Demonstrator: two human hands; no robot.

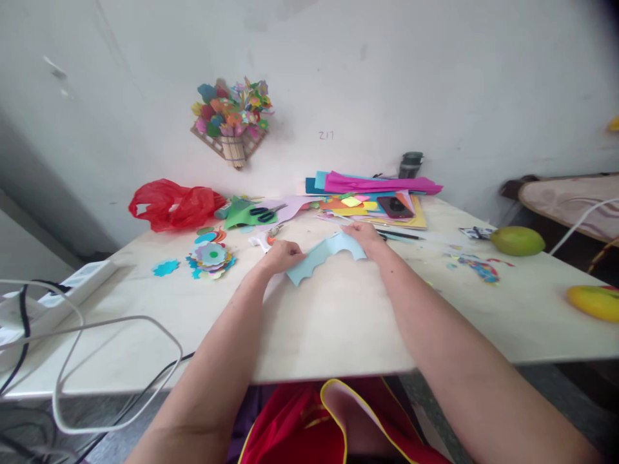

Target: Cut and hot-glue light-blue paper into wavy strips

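Note:
A light blue paper strip [316,256] with a scalloped, cut-out edge stretches between my two hands, just over the table [329,322]. My left hand [285,255] pinches its left end between thumb and fingers. At the upper right end, my right hand [363,236] grips the same paper. Left of my left hand lies a stack of flower-shaped paper cutouts [213,256], with a single blue cutout [166,267] beside it. A glue gun [262,240] with a white body and orange part rests behind my left hand.
Scissors [265,212] lie on green paper at the back, near a red plastic bag [176,205]. Coloured sheets [377,183], a phone [395,207] and a dark bottle [411,165] stand behind. Mangoes [517,240] sit right; a power strip [80,283] and cables are left.

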